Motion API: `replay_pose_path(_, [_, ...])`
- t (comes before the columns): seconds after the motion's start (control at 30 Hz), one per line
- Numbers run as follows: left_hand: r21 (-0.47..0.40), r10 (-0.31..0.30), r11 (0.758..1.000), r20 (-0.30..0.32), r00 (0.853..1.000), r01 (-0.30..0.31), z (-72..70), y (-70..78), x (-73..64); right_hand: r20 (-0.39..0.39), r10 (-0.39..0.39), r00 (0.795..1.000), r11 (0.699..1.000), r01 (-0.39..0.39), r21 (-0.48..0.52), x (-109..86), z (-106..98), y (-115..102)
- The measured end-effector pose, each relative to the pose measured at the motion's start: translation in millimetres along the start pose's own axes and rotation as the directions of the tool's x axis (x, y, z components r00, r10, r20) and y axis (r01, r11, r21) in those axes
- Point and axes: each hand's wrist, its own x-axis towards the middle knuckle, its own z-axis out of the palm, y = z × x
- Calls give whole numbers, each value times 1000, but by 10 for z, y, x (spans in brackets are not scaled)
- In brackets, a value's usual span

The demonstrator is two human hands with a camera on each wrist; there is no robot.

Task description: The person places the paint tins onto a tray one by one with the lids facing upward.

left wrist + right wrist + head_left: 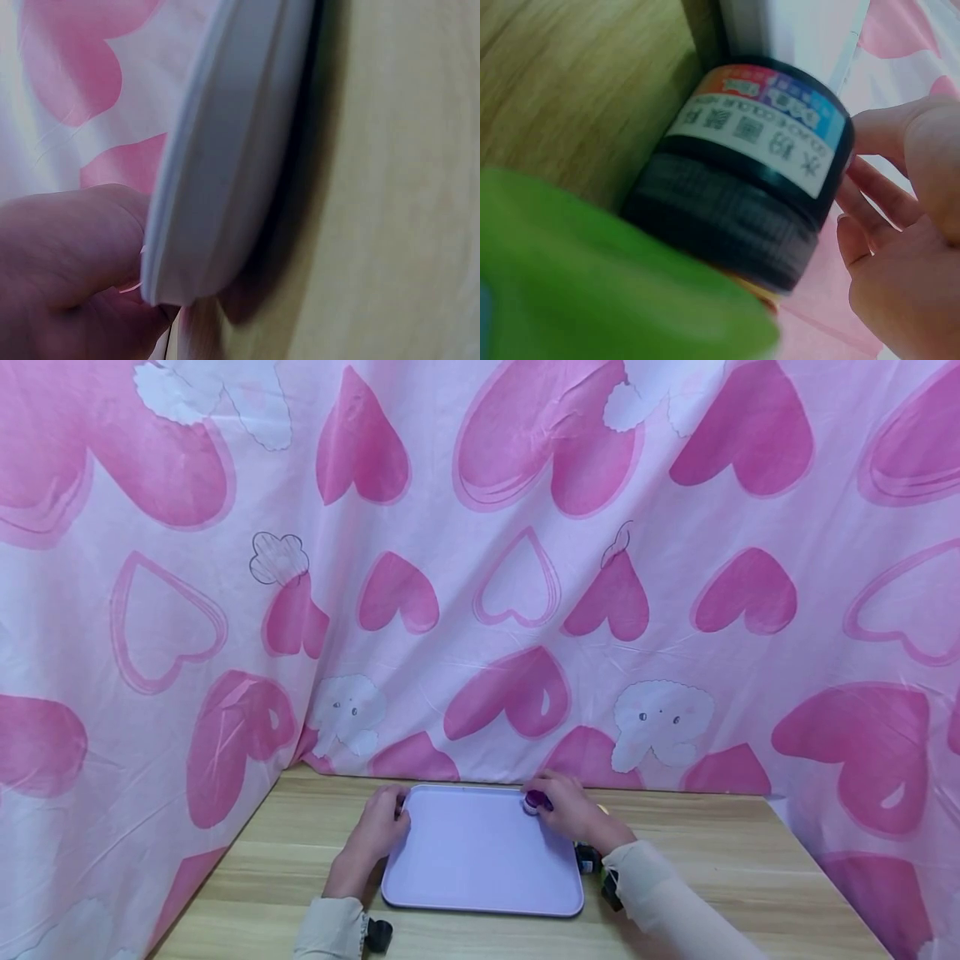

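Observation:
A pale lilac tray (480, 852) lies on the wooden table. My left hand (381, 822) grips its left rim near the far corner; in the left wrist view, that hand (82, 262) meets the end of the tray's side wall (225, 150). At the tray's far right corner, my right hand (570, 810) pinches a small purple jar (536, 802) with a paler band. In the right wrist view, the right hand (907, 217) is partly behind a black paint jar (742, 165) with a colourful label, and whatever it holds is hidden.
The black paint jar (587, 857) is by the tray's right edge, under my right forearm. A blurred green object (615, 277) lies close to it. Wood-grain table (712, 860) extends on both sides, and a pink heart-print curtain (480, 693) hangs behind.

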Motion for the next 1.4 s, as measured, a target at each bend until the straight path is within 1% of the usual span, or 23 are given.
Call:
replay_pose_path(0.2, [-9, -10, 1000, 3, 1000, 10, -3, 8, 9, -11, 21, 1000, 1000, -21, 8, -12, 2, -22])
replay_pose_path(0.43, [-15, -6, 1000, 9, 1000, 6, 5, 13, 12, -42, -35, 999, 999, 34, -19, 6, 24, -7])
replay_pose_path(0.6, [-16, -22, 1000, 14, 1000, 22, 2, 16, 26, -49, -46, 998, 999, 45, -23, 16, 28, 5])
replay_pose_path(0.8, [-8, -21, 1000, 15, 1000, 21, 2, 13, 29, -10, -19, 1000, 1000, 19, -5, 7, 15, 9])
replay_pose_path(0.97, [3, -29, 1000, 9, 1000, 29, 4, 22, 16, 23, 26, 999, 999, -27, 46, -28, -28, 8])
replay_pose_path(1.13, [28, -43, 999, 13, 999, 43, -14, 55, 13, 20, 53, 998, 995, -55, 82, -71, -87, 31])
replay_pose_path(1.27, [43, -51, 998, 9, 999, 51, -15, 61, 18, 4, 57, 998, 996, -57, 64, -116, -137, 47])
replay_pose_path(1.4, [40, -59, 998, 7, 998, 58, -13, 69, 23, 9, 68, 998, 996, -68, 60, -159, -200, 66])
